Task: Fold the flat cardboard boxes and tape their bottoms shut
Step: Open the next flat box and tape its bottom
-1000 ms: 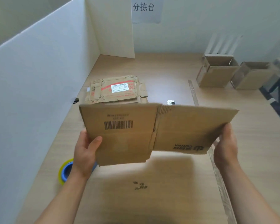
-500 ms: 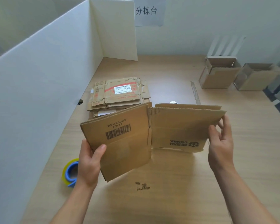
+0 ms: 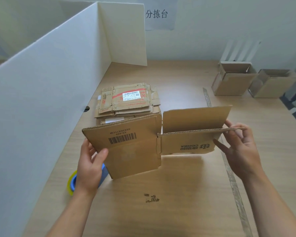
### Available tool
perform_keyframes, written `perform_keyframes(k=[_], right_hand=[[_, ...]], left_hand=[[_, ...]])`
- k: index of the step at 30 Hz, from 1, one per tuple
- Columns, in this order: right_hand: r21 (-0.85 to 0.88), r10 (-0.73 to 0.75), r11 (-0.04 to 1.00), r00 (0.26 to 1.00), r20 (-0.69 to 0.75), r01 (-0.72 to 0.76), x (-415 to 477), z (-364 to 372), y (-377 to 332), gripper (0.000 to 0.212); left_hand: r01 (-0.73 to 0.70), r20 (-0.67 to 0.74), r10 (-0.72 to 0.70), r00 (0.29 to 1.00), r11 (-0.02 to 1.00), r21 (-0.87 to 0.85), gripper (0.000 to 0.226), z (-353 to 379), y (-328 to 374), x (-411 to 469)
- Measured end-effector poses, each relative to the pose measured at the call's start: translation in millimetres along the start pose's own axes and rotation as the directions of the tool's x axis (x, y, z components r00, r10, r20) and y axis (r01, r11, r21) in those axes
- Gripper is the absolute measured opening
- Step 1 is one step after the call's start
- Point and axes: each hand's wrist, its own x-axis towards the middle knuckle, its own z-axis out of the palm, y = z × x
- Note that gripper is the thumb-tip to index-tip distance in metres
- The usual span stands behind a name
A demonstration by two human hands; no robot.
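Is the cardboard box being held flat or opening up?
Partly open: the box shows a gap between its front and back panels on the right, where the right hand parts them.

- A pale wood-grain worktop (image 3: pixel 178 74) fills the scene under soft, even light.
- A white partition board (image 3: pixel 50 86) stands along the worktop's left edge and turns a corner at the far end.
- A plain pale wall (image 3: pixel 212 28) rises behind, bearing a paper sign (image 3: pixel 156 14) with three printed characters.
- White slats (image 3: pixel 237 50) stand against the wall, far right.
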Motion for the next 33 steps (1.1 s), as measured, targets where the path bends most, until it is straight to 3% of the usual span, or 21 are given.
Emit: perform_keyframes(k=[5, 8, 10, 13, 15, 17, 22, 25, 30, 33], right_hand=[[0.047, -0.013, 0.999, 0.981, 0.194, 0.004, -0.4, -15.3, -17.4, 0.035], [0.064, 0.003, 0.998, 0.957, 0.291, -0.022, 0.9, -22.2, -28.4, 0.013], [0.009, 0.069, 0.997, 0.939, 0.338, -0.076, 4.0, -27.4, -29.7, 0.034], [-0.069, 0.116, 0.993, 0.945, 0.305, -0.100, 0.4, -23.1, -26.1, 0.030], [-0.091, 0.107, 0.992, 0.963, 0.246, -0.087, -1.8, -22.1, -20.9, 0.029], [-0.044, 0.115, 0.993, 0.975, 0.189, -0.108, -4.1, -24.2, -16.3, 0.016], [-0.019, 0.235, 0.972, 0.970, 0.067, -0.234, -1.4, -32.0, -21.6, 0.051], [-0.072, 0.238, 0.969, 0.971, 0.031, -0.235, 2.7, -34.0, -28.5, 0.042], [-0.099, 0.230, 0.971, 0.960, 0.162, -0.216, 6.0, -39.9, -39.1, 0.013], [-0.210, 0.233, 0.960, 0.948, 0.218, -0.188, 7.1, -40.8, -40.8, 0.032]], left_hand=[[-0.083, 0.115, 0.080, 0.990, 0.996, 0.016, 0.058, -7.3, 14.2, 0.8], [-0.079, 0.064, 0.080, 0.995, 0.997, -0.005, 0.064, -7.7, 20.8, 6.1], [-0.079, 0.064, 0.079, 0.995, 0.997, 0.004, 0.069, -7.9, 20.8, 10.7], [-0.043, 0.071, 0.039, 0.997, 0.997, 0.064, 0.075, -6.8, 13.9, 13.6], [-0.006, 0.016, 0.004, 1.000, 0.996, 0.089, 0.078, -3.3, 9.5, 12.3], [0.036, -0.053, -0.031, 0.998, 0.995, 0.098, 0.071, 0.1, 5.9, 10.9], [0.070, -0.052, -0.064, 0.997, 0.990, 0.123, 0.053, -0.5, 5.3, 15.8], [0.094, -0.113, -0.089, 0.990, 0.995, 0.040, 0.036, 2.1, 13.1, 23.3], [0.117, -0.140, -0.126, 0.982, 0.991, -0.067, 0.047, 8.0, 25.9, 29.2], [0.127, -0.130, -0.129, 0.983, 0.992, -0.026, 0.041, 10.2, 29.2, 34.2]])
